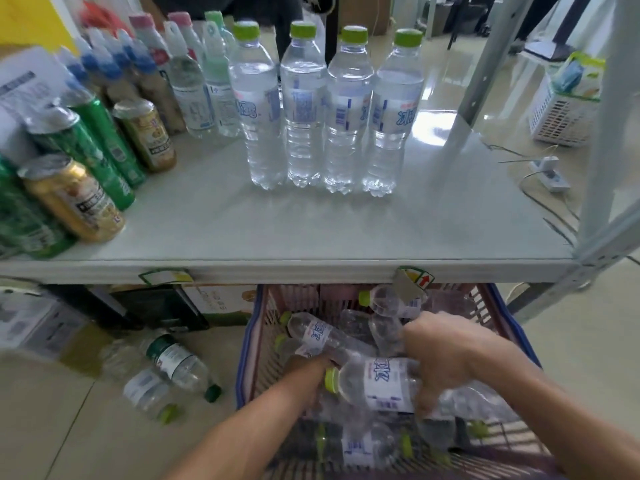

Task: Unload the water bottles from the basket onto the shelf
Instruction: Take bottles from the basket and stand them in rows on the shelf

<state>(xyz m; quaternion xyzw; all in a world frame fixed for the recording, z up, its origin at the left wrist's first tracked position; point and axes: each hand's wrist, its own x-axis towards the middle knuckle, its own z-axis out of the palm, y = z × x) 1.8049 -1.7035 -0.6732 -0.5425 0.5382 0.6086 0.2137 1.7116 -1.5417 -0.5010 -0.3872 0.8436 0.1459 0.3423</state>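
A pink and blue basket (247, 344) stands on the floor below the shelf (277, 230), holding several clear water bottles with green caps. My right hand (440, 355) is shut on one lying bottle (377, 382), gripping its body. My left hand (310, 367) reaches deep into the basket beside that bottle's cap; its fingers are hidden among the bottles. Another bottle (318, 336) lies just beyond it. Several matching water bottles (301, 109) stand upright in a row on the shelf.
Green and gold cans (72, 199) and other drink bottles (187, 81) crowd the shelf's left side. Two bottles (173, 362) lie on the floor left of the basket. A shelf post (599, 143) rises at right; a white basket (561, 116) stands beyond.
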